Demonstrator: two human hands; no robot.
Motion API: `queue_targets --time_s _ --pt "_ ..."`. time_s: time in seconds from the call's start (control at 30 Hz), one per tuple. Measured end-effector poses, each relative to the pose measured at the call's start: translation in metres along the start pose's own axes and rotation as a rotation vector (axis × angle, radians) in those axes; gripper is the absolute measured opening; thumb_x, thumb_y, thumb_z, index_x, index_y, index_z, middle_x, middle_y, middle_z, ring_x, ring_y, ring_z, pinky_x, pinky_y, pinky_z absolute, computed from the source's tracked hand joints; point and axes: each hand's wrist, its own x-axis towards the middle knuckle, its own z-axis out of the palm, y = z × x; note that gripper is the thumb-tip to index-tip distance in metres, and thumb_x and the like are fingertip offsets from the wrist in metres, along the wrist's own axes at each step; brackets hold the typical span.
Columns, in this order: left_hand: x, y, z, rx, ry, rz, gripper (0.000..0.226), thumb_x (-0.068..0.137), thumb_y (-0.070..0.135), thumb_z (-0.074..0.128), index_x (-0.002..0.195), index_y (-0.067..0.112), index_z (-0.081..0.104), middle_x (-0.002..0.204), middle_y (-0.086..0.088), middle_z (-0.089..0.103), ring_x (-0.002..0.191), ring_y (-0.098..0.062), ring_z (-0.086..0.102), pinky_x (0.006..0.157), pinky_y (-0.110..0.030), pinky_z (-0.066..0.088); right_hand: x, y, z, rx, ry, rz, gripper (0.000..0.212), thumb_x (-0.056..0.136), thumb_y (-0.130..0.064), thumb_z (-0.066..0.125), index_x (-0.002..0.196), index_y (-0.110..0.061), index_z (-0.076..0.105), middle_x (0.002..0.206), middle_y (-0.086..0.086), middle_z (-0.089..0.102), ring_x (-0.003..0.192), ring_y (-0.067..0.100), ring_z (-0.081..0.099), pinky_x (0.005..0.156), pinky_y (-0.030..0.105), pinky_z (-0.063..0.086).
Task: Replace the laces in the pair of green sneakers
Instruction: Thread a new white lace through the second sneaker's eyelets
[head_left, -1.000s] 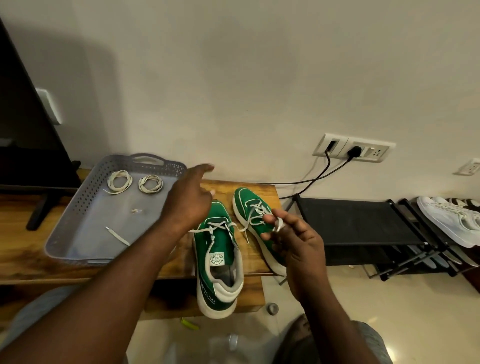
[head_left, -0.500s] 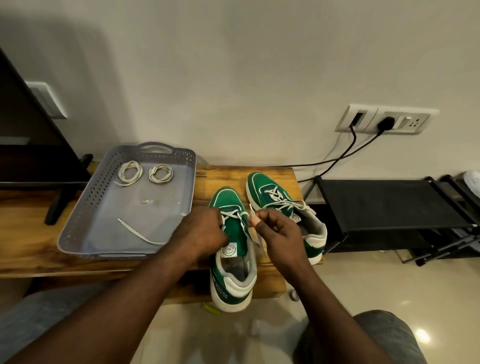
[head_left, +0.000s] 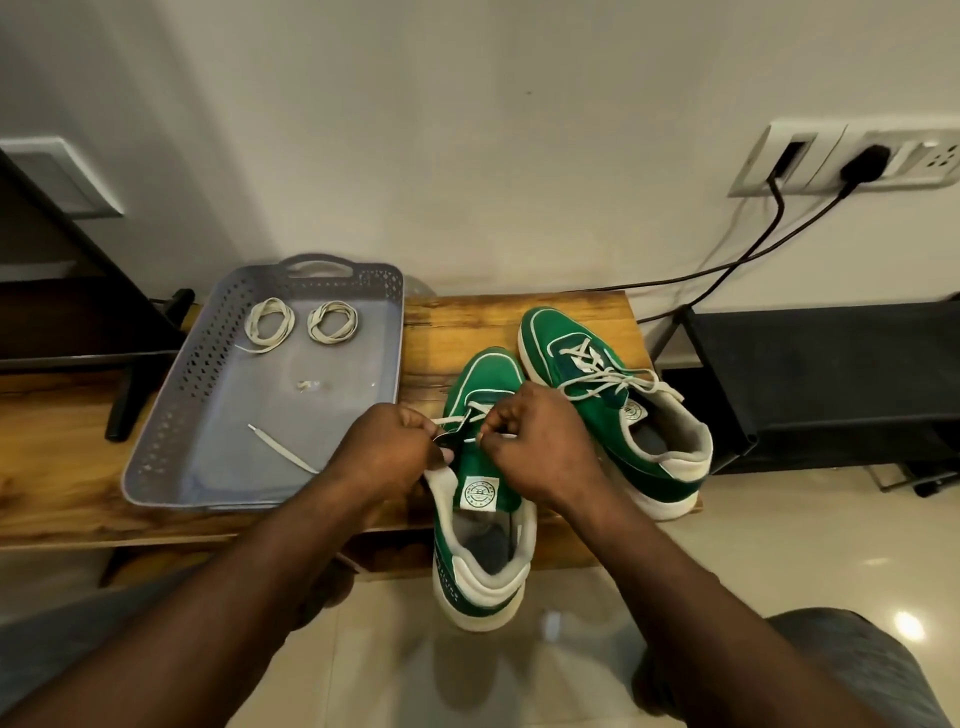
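Near sneaker (head_left: 483, 525) has its lace (head_left: 449, 419) pinched by fingers (head_left: 501, 415) of left hand (head_left: 387, 457) and right hand (head_left: 543, 452), hiding where it threads.

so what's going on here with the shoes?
A person is working on the near green sneaker, which sits on the wooden bench. The left hand and right hand each pinch part of its white lace at the eyelets, fingers curled. I can't tell whether the lace is going in or coming out. The far sneaker is laced, ends loose. The grey tray beside them holds a left coiled lace, a right coiled lace and one straight lace.
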Motion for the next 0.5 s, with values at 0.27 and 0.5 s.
queue_targets --time_s 0.27,0.5 --pt "0.0061 -0.0005 0.0003 -0.014 -0.017 -0.028 0.012 0.088 -0.002 0.075 0.090 0.010 0.076 0.096 -0.011 0.075 0.096 -0.031 0.072 0.091 -0.054 0.061 -0.0008 -0.0036 0.0094 0.043 0.031 0.041 0.017 0.085 -0.022 0.074 0.069 -0.028 0.075 0.082 -0.009 0.064 0.077 0.004 0.058 0.063 0.023 0.042" --pt "0.0023 0.0005 0.0014 0.002 -0.024 0.001 0.014 0.089 -0.001 0.074 0.085 0.012 0.077 0.090 -0.009 0.077 0.091 -0.029 0.074 0.087 -0.053 0.063 -0.0045 -0.0023 0.0118 0.182 0.009 0.021 0.021 0.084 -0.021 0.076 0.065 -0.026 0.070 0.077 -0.008 0.064 0.081 0.004 0.058 0.073 0.033 0.050"
